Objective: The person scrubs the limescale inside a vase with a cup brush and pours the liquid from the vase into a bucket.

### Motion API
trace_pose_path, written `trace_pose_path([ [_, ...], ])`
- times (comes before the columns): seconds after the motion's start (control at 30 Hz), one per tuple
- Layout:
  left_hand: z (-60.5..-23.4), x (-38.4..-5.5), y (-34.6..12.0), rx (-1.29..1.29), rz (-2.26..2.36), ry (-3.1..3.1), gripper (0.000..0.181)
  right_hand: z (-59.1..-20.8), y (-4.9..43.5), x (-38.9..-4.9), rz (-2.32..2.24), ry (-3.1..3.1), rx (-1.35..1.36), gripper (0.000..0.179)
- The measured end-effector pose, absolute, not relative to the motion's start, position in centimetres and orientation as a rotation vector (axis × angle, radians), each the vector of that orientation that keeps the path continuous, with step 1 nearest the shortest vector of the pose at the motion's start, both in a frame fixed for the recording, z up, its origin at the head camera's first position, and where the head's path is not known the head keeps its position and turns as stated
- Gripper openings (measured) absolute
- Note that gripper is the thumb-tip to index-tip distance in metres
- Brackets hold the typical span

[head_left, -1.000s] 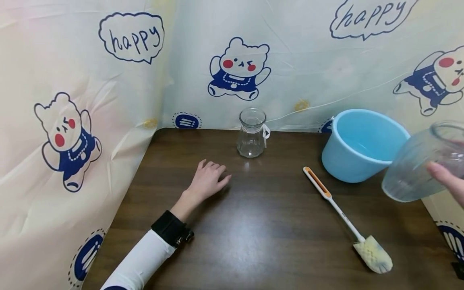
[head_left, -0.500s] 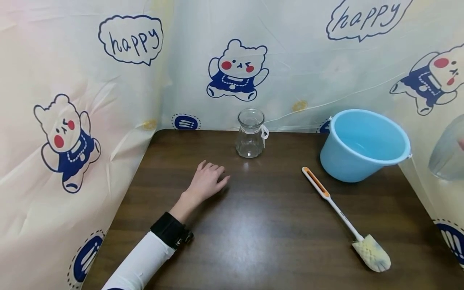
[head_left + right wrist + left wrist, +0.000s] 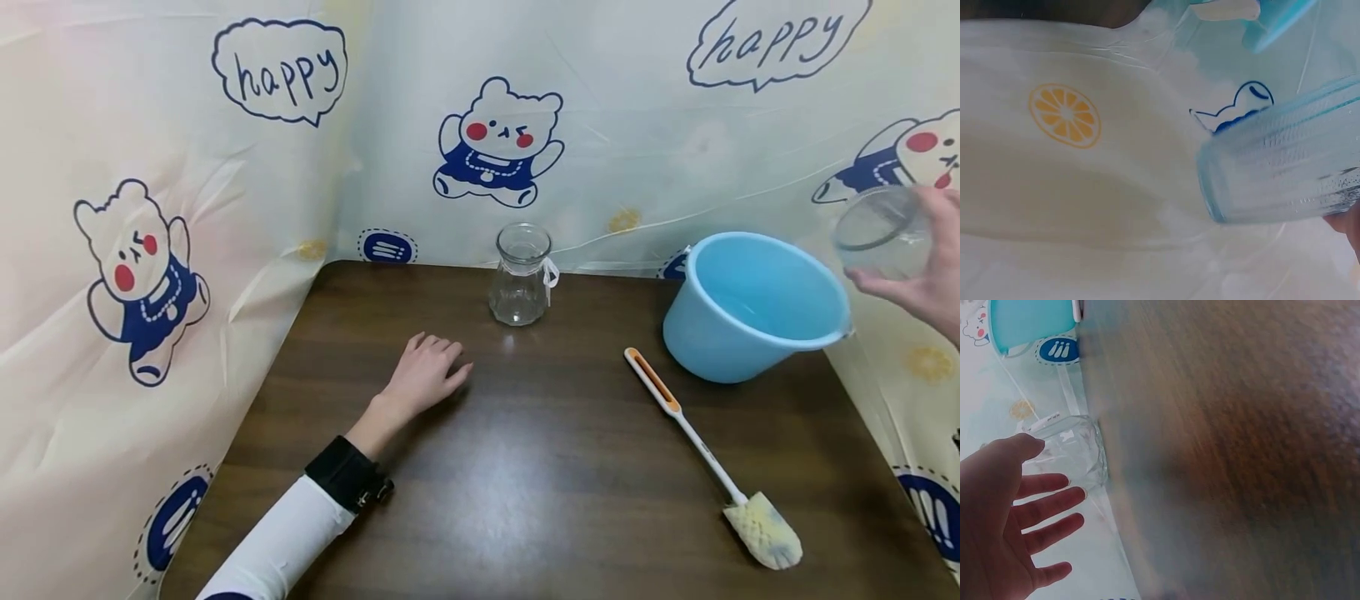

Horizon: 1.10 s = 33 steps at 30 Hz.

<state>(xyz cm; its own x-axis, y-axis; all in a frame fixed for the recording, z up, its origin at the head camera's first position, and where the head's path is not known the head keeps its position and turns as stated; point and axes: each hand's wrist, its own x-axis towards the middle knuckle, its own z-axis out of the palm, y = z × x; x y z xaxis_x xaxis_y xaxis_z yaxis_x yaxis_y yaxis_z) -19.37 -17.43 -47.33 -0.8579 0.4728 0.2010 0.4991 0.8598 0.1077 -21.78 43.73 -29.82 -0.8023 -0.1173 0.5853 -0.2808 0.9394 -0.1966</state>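
Note:
At the right edge of the head view my right hand (image 3: 933, 279) grips a clear glass jar (image 3: 877, 237), held up beside the blue bucket (image 3: 693, 333). The right wrist view shows the jar's wall and base (image 3: 1279, 162), tilted, with only a bit of the hand. My left hand (image 3: 423, 371) rests on the brown table (image 3: 525, 467) with relaxed fingers and holds nothing. Beyond it a small clear glass vase (image 3: 520, 292) with a white bow stands upright. A long-handled sponge brush (image 3: 705, 454) lies on the table, its sponge head toward the front right.
Printed cloth (image 3: 637, 125) hangs behind the table and along both sides. The bucket stands at the table's back right corner, close to the cloth. A dark band with a small device (image 3: 348, 475) sits on the left wrist.
My right hand moves the glass jar right, nearly out of the head view, then back in higher up with its rim turned left. The left hand stays on the table.

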Motion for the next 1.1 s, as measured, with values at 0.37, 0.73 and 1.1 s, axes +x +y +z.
trace_pose_path([
  [0.37,-48.0,-19.0,-17.5,-0.789,-0.269,-2.868,0.037,-30.3,40.4,-23.0,-0.343,-2.624,0.483,0.114],
  [0.73,-47.7,-18.9,-17.6,-0.810,-0.238,-2.850,0.035,-31.8,40.2,-23.7,-0.507,-2.505,0.897,0.115],
  [1.1,-47.5,-19.0,-17.6,-0.793,-0.237,-2.851,0.032,-32.3,40.4,-23.6,-0.499,-2.540,0.873,0.116],
])
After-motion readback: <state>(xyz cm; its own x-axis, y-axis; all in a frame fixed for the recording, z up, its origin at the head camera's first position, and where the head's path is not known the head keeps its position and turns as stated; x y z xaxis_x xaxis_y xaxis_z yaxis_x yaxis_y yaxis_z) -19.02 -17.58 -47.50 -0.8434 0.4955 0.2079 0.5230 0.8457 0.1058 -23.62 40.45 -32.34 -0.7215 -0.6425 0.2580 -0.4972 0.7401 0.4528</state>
